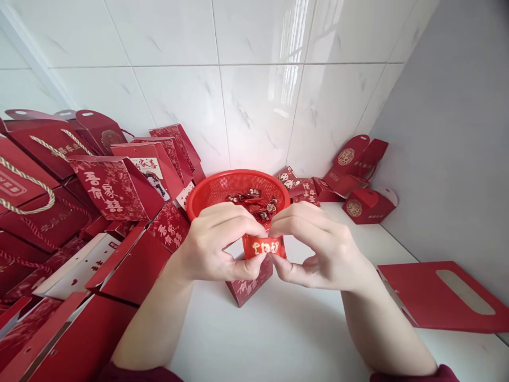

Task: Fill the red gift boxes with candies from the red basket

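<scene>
Between the fingertips of both hands is a small red wrapped candy with pale gold lettering. My left hand is closed on its left side, thumb below and fingers above. In the same kind of pinch, my right hand grips its right side. Just beneath the hands stands a red box with white lettering, its upper part hidden by them. Behind the hands is a red plastic basket with perforated walls. Several wrapped candies lie inside it, partly covered by my fingers.
Many red gift boxes crowd the left side, some with rope handles. More red boxes stand at the back right. A flat red box lies at the right on the white table. A tiled wall rises behind.
</scene>
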{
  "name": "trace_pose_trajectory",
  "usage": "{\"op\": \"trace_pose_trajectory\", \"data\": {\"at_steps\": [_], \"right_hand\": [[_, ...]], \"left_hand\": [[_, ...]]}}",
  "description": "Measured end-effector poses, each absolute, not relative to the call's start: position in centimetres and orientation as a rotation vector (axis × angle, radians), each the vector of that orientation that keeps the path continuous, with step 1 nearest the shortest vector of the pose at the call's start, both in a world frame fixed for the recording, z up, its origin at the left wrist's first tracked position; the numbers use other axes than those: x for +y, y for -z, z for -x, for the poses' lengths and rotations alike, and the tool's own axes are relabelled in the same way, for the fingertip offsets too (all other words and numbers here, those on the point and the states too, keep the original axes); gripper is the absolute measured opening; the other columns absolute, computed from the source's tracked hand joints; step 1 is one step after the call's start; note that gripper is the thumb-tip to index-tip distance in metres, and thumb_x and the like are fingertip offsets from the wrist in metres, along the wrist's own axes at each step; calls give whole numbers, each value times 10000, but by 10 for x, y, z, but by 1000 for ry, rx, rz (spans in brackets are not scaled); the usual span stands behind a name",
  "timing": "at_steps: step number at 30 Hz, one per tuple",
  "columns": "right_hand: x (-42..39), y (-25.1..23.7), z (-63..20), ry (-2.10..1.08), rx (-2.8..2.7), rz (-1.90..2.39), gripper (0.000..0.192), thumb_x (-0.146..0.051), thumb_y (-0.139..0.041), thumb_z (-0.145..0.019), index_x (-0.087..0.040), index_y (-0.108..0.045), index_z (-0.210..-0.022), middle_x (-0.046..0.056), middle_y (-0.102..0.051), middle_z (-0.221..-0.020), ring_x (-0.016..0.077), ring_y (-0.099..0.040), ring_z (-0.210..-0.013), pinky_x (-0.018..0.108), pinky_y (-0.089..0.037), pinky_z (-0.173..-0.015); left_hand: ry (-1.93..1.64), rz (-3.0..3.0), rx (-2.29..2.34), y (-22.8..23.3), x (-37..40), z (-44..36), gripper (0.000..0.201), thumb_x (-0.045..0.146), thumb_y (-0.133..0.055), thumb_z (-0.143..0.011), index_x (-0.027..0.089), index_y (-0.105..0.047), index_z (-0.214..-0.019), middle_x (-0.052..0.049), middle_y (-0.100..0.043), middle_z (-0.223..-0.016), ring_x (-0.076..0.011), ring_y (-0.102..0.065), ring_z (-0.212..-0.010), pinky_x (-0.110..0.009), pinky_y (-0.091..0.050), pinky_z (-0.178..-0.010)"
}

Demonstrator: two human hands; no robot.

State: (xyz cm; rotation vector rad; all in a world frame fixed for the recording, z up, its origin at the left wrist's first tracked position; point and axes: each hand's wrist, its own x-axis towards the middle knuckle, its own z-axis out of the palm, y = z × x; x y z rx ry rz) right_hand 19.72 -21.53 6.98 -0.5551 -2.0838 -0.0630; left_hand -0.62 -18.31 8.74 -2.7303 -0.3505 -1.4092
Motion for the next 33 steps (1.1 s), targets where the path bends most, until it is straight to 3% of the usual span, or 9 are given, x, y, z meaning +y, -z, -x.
{"op": "trace_pose_trajectory", "data": {"at_steps": [16,21,24,29,31,33], "right_hand": [[-210,-68,-201,79,-2183,561,91,-139,-592,-846,-185,-572,-923,37,-651,-865,169,-580,-768,333,-470,-675],[-208,-66,-200,-71,-2089,612,289,-249,-687,-859,-167,-558,-1104,87,-654,-1034,200,-617,-901,340,-515,-752],[-205,-66,-199,-112,-2037,601,217,-205,-692,-871,-172,-612,-1070,65,-678,-987,175,-631,-876,305,-519,-759],[-199,-65,-196,-533,-1902,645,69,-204,-686,-881,-176,-652,-933,27,-702,-837,146,-640,-762,287,-517,-727],[-195,-63,-195,-798,-1815,634,61,-222,-671,-894,-176,-632,-907,25,-697,-817,150,-645,-758,293,-517,-717],[-191,-60,-195,-1002,-1746,627,104,-257,-665,-899,-173,-610,-875,25,-672,-802,150,-633,-742,287,-505,-681]], "left_hand": [[1385,2734,-365,-82,-181,4,114,148,-669,-745,206,-600,-816,8,-663,-700,-126,-590,-637,-269,-487,-627],[1528,3079,-967,-88,-187,4,35,145,-611,-799,176,-611,-783,20,-640,-720,-103,-569,-657,-226,-467,-631],[1538,3414,-1280,-87,-181,3,106,214,-581,-878,155,-635,-809,-3,-652,-745,-120,-599,-698,-235,-486,-661],[1430,3758,-1219,-85,-172,4,616,473,-262,-1023,112,-643,-701,-71,-650,-692,-154,-624,-698,-296,-508,-731],[1403,3690,-1202,-85,-173,5,602,520,-285,-1010,118,-634,-730,-58,-632,-711,-144,-604,-705,-279,-488,-711],[1337,3578,-1279,-86,-174,6,451,503,-440,-976,137,-607,-770,-18,-596,-719,-117,-560,-679,-241,-443,-643]]}}
